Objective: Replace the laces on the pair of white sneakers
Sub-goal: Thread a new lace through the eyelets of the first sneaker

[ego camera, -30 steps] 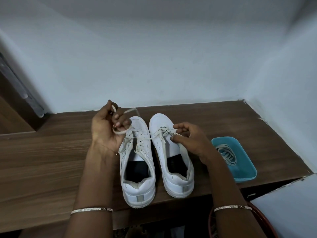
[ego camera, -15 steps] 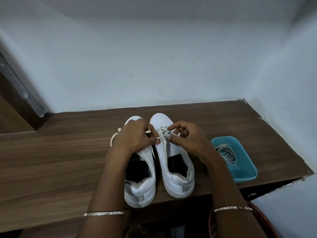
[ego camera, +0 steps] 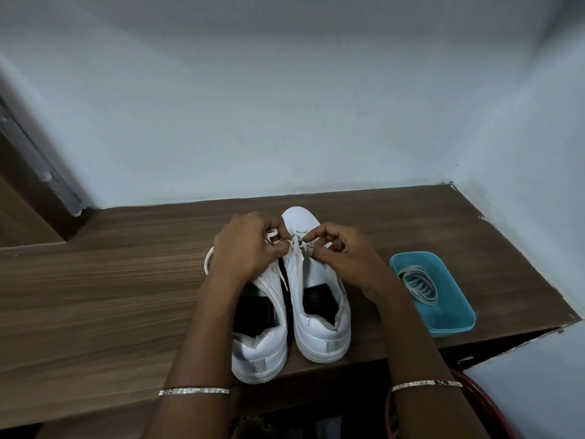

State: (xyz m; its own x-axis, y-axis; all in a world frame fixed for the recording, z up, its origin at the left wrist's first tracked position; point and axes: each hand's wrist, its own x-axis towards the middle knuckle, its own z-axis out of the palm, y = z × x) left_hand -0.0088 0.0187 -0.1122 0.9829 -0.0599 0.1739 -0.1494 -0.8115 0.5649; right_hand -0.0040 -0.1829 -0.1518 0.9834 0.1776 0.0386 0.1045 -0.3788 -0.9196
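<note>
Two white sneakers stand side by side on the wooden shelf (ego camera: 95,296), heels toward me: the left sneaker (ego camera: 259,346) and the right sneaker (ego camera: 319,324). My left hand (ego camera: 247,251) covers the left sneaker's front and pinches a white lace (ego camera: 207,261) that loops out past its left side. My right hand (ego camera: 342,258) pinches the lace at the right sneaker's eyelets. Both hands meet over the right sneaker's lacing, fingers curled.
A teal tray (ego camera: 449,315) at the right holds coiled grey-white laces (ego camera: 418,283). Walls close the shelf at the back and right. A red rim (ego camera: 487,403) shows below the shelf edge at bottom right.
My left hand came down from its raised spot left of the shoes and moved right, carrying the lace over to the right sneaker's eyelets. My right hand stayed at the lacing.
</note>
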